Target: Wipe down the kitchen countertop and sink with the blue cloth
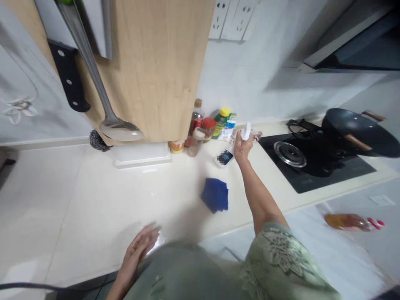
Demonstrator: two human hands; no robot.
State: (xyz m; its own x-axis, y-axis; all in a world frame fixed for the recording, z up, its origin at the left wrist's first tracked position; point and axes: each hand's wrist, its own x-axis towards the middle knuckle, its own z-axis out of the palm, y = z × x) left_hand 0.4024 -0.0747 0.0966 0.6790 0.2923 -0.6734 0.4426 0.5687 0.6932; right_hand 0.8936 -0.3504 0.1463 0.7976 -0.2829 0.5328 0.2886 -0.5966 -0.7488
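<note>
My right hand [242, 149] reaches to the back of the counter, fingers closed round a small white object [246, 131] whose kind I cannot make out. Just beyond it lies something crumpled and brownish-pink [257, 136]. A phone [224, 158] with a lit screen rests flat to the left of that wrist. Nearer to me, a folded blue cloth [215, 195] lies on the counter [175, 196]. Low over the front edge is my left hand [142, 246], its fingers stretched out and slightly blurred, with nothing in it.
Bottles and jars, among them a red-lidded jar [208, 124] and a yellow-capped bottle [221, 121], stand by the wall. A ladle [109, 112] and a black-handled knife [69, 77] hang at upper left. A wok [359, 131] sits on the cooktop [308, 177]; an amber bottle [346, 222] lies below.
</note>
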